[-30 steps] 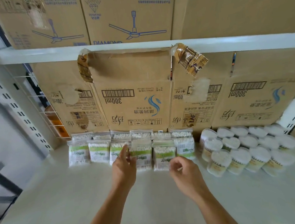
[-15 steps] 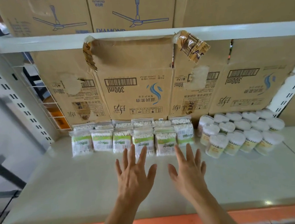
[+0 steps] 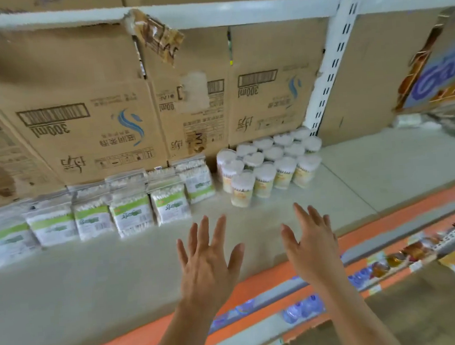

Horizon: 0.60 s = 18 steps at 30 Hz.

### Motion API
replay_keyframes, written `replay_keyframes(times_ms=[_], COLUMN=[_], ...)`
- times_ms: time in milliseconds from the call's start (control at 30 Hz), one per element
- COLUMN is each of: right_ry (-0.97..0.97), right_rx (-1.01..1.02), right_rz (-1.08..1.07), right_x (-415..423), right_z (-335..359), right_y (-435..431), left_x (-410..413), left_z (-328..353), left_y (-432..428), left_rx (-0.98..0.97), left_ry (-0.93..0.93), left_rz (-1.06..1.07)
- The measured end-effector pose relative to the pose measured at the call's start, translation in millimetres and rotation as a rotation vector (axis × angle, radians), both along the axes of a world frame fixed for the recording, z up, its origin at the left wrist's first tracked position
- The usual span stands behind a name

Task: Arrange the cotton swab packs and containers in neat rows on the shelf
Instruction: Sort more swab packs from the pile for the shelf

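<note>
Nothing's being gripped right now: both the left hand and the right hand hang flat and empty, fingers spread wide, over the bare front part of the shelf.

Using that shelf as the anchor, biggest stuff first. It's a pale, slightly glossy board that takes up most of the view, with an orange front lip along its near edge. Along the back of the shelf stands a wall of flattened cardboard boxes, printed upside down with barcodes, "300ml" and a blue swirl logo. Above the shelf runs a white crossbar, with a crumpled scrap of brown tape hanging off it. At the shelf's back right is a white slotted upright. Below the shelf's lip there's a lower tier with small blue bottles, pretty blurry.

On the shelf itself, the cotton swab packs sit back left against the cardboard in two rows, white bags with green labels, the front row edge to edge. Just to their right, the containers stand upright in a tight cluster, round tubs with white tops and yellowish labels. Both hands are well short of either group, touching nothing.
</note>
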State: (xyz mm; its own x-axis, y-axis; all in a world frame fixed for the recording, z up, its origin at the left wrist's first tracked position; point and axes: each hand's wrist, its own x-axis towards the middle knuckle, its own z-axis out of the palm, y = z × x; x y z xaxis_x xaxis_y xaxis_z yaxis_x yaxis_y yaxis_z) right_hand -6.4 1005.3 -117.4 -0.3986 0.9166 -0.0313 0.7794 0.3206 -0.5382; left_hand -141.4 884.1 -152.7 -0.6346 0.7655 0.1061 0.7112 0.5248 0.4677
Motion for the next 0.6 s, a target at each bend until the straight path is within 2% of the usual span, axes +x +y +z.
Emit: replay_keyframes(times_ms=[367,600], right_ry=[0.064,0.087], right_rx=[-0.008,-0.008], right_rz=[-0.064,-0.233], right_x=[171.1,270.6], right_z=[-14.1,1.4], right_y=[123.6,196.0], left_x=[145.2,237.0], left_z=[16.8,21.3], left_y=[170.0,255.3], left_rx=[-0.084,-0.077], left_ry=[0.028,-0.002], left_rz=[-0.158,-0.291])
